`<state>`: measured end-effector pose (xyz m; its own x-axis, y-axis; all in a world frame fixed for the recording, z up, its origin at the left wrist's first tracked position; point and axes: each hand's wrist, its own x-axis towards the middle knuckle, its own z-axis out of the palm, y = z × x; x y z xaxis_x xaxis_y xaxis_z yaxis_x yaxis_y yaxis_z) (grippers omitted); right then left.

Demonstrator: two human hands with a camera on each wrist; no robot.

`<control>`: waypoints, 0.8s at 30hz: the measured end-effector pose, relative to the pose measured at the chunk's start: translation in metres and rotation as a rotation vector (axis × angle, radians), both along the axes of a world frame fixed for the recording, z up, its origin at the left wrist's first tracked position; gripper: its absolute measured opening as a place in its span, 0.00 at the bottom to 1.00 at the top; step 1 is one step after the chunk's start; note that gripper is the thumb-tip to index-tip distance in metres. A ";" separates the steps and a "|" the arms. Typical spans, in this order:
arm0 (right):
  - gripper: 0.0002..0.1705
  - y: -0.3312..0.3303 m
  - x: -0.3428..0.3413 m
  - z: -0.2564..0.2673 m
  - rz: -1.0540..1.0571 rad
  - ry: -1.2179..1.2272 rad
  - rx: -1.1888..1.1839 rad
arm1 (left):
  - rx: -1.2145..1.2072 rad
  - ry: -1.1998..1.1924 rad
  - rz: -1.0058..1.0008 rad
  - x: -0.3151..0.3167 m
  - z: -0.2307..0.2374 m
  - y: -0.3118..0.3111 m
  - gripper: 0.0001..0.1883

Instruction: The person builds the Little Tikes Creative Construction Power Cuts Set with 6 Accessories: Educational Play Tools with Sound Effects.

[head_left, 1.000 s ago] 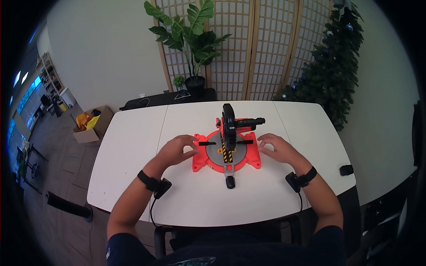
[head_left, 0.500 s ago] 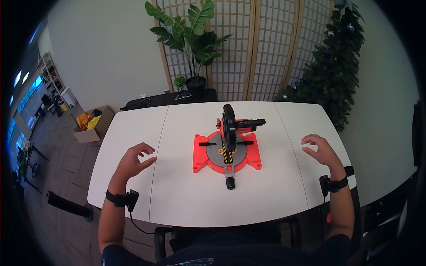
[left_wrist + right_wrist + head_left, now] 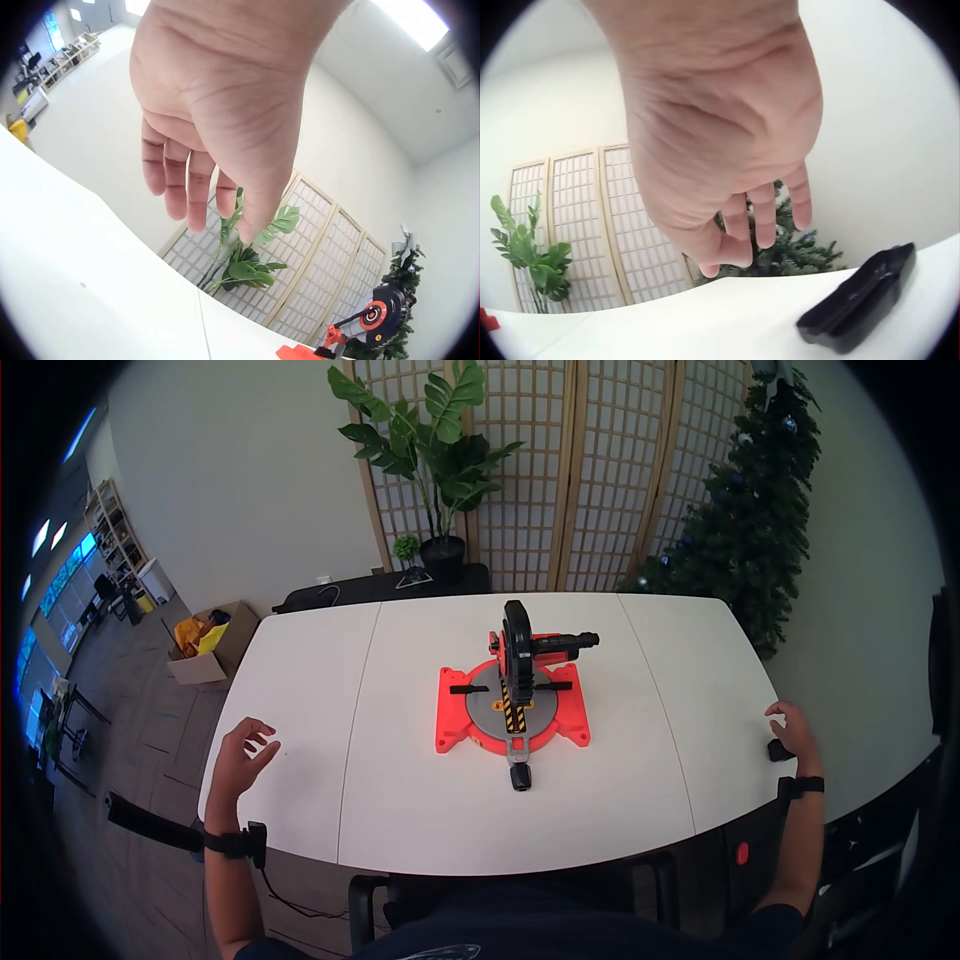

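Observation:
A toy-like miter saw (image 3: 573,710) with a red base, grey round turntable and black blade guard stands upright mid-table, its front knob toward me. Far to its left, my left hand (image 3: 243,754) hovers over the table's left edge, fingers loosely bent and holding nothing. My right hand (image 3: 795,730) is at the right edge, also holding nothing, its fingers relaxed and hanging down in the right wrist view. Just by the right hand lies a small black tray-like piece (image 3: 859,300). In the left wrist view the saw (image 3: 375,315) shows at the lower right, well away from the left hand.
The white table (image 3: 420,810) has seams across its top. Behind it are a potted plant (image 3: 442,550), a folding screen (image 3: 520,510) and a decorated Christmas tree (image 3: 740,530). An open cardboard box (image 3: 235,645) stands on the floor at left.
Both hands have drawn away from the sides of the miter saw, the left hand out to the left edge and the right hand to the right edge. The saw stays in place.

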<state>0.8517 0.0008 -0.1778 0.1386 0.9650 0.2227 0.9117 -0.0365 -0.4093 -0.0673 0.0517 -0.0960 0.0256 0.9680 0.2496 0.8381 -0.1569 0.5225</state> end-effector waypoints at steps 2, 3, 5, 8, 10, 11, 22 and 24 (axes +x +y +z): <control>0.20 -0.013 0.033 -0.017 0.003 -0.060 0.049 | -0.004 -0.007 0.044 -0.011 0.000 -0.006 0.12; 0.25 -0.020 0.048 -0.024 0.004 -0.118 0.094 | -0.005 -0.007 0.044 -0.016 0.000 -0.008 0.12; 0.38 -0.029 0.080 -0.040 0.004 -0.087 0.002 | -0.006 -0.001 0.102 -0.025 -0.001 -0.013 0.12; 0.47 -0.042 0.096 -0.055 -0.068 -0.182 -0.024 | 0.000 0.006 0.105 -0.031 -0.001 -0.019 0.11; 0.53 -0.046 0.102 -0.063 -0.116 -0.143 -0.090 | 0.012 -0.014 0.111 -0.038 -0.003 -0.020 0.11; 0.53 -0.047 0.105 -0.067 -0.115 -0.142 -0.090 | 0.025 -0.035 0.118 -0.040 -0.004 -0.020 0.11; 0.43 -0.058 0.121 -0.088 -0.155 -0.140 -0.123 | 0.020 -0.015 0.142 -0.051 -0.003 -0.027 0.10; 0.41 -0.058 0.120 -0.089 -0.206 -0.155 -0.128 | 0.018 -0.028 0.143 -0.055 -0.006 -0.029 0.10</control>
